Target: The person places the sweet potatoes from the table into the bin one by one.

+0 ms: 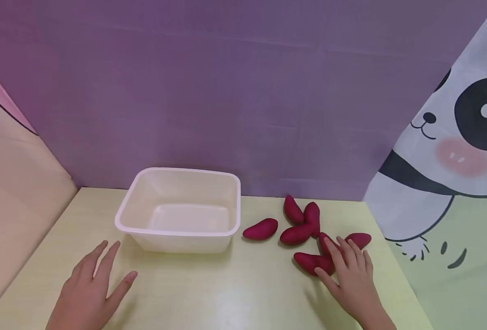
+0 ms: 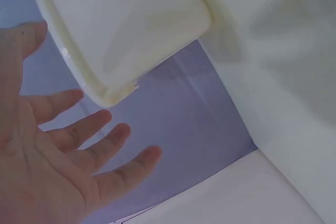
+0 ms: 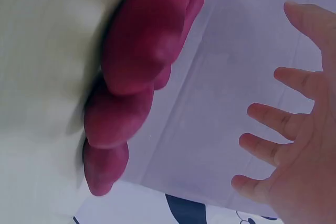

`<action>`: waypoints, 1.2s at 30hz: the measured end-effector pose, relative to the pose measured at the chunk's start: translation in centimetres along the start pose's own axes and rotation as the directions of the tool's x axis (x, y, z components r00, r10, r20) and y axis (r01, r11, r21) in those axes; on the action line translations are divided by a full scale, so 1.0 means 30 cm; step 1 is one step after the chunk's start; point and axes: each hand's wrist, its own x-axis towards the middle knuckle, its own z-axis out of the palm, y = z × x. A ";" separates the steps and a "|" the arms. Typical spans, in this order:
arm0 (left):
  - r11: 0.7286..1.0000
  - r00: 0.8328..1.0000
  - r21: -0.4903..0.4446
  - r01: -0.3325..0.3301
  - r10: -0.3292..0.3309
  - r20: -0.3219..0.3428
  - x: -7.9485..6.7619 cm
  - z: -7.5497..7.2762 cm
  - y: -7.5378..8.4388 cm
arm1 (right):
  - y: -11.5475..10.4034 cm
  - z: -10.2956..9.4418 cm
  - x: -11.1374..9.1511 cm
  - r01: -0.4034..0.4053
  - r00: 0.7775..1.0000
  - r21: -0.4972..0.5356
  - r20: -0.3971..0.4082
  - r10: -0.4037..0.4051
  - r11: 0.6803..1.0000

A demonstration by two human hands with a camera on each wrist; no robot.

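Several red-purple sweet potatoes point(image 1: 261, 229) lie on the right half of the table; some touch one another. My right hand point(image 1: 354, 283) hovers over the nearest few, fingers spread and holding nothing. The right wrist view shows a gap between that hand point(image 3: 299, 129) and the row of sweet potatoes point(image 3: 144, 35). A white plastic basin point(image 1: 177, 243) stands left of them. My left hand point(image 1: 87, 288) is in front of its left corner, fingers apart, with nothing in it. In the left wrist view, the fingertips of this hand point(image 2: 68, 156) come close to the basin's rim point(image 2: 79, 72); contact cannot be told.
The pale wooden table point(image 1: 210, 293) ends at a purple cloth backdrop point(image 1: 243, 101). A panda-print cloth point(image 1: 425, 178) hangs along the right side, and a beige and pink cloth point(image 1: 16, 197) along the left.
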 end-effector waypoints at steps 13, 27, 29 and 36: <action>0.950 0.983 -0.255 0.183 -0.178 0.040 0.177 -0.078 -0.031 | 0.161 -0.048 0.073 0.060 0.976 0.064 -0.211 -0.045 0.996; 0.864 0.954 -0.406 0.298 -0.281 0.103 0.252 -0.040 -0.056 | 0.291 -0.004 0.040 -0.109 0.989 0.173 -0.083 0.125 0.979; 0.843 0.947 -0.432 0.319 -0.299 0.117 0.256 -0.035 -0.060 | 0.288 0.014 0.030 -0.130 0.987 0.208 -0.065 0.147 0.969; 0.743 0.922 -0.554 0.376 -0.358 0.146 0.253 -0.019 -0.079 | 0.273 0.070 -0.002 -0.262 0.964 0.332 0.049 0.261 0.906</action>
